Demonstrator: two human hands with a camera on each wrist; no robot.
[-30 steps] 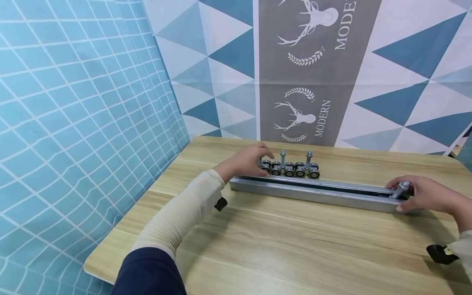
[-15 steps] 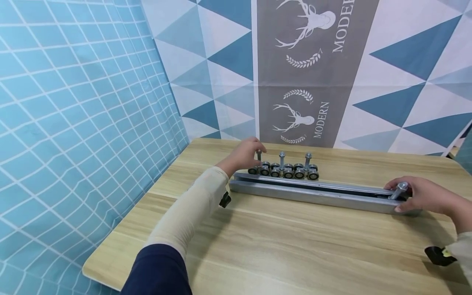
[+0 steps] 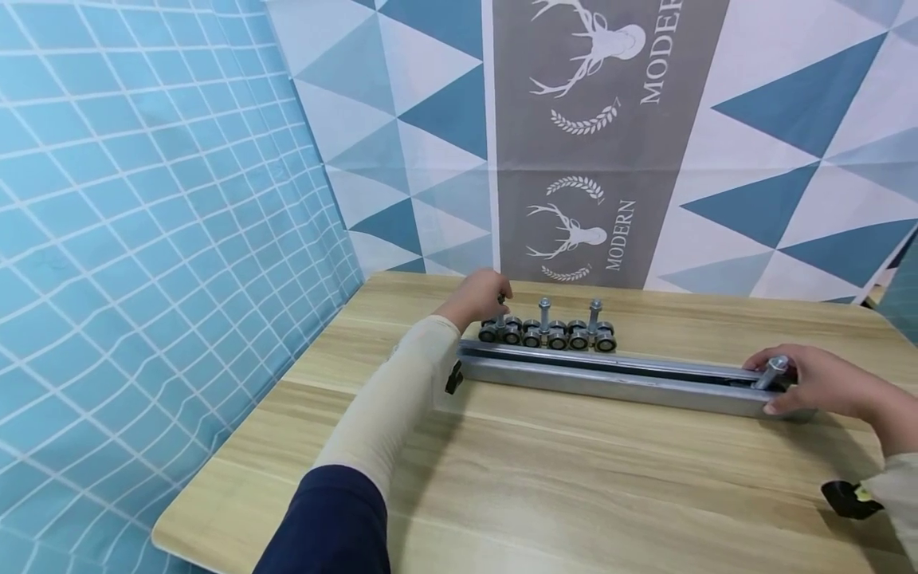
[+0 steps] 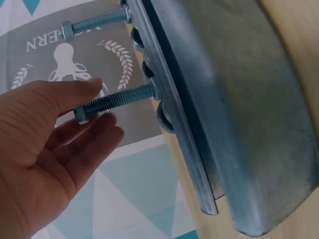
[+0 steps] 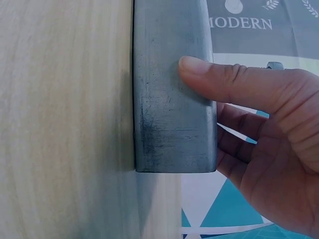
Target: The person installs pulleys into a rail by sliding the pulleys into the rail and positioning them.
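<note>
A galvanised sliding-door track (image 3: 610, 383) lies on the table, its slot facing up. My right hand (image 3: 825, 379) grips its right end, thumb on the near wall (image 5: 174, 114) and fingers on the far side. Beside that hand, the bolt of a hanger roller (image 3: 773, 371) rises out of the slot. Three more hanger rollers stand in a row behind the track, bolts upright: a left one (image 3: 500, 328), a middle one (image 3: 545, 327) and a right one (image 3: 592, 327). My left hand (image 4: 60, 129) has thumb and fingers curled round the left roller's bolt (image 4: 119, 98).
The wooden table (image 3: 574, 478) extends in front of the track and to its left. A patterned cloth (image 3: 402, 159) hangs behind the table's back edge, and a blue checked cloth (image 3: 143, 239) hangs along the left side.
My left hand has moved back from above the track's left end to the left roller's bolt. The right hand keeps its grip on the track; the view has shifted slightly.
</note>
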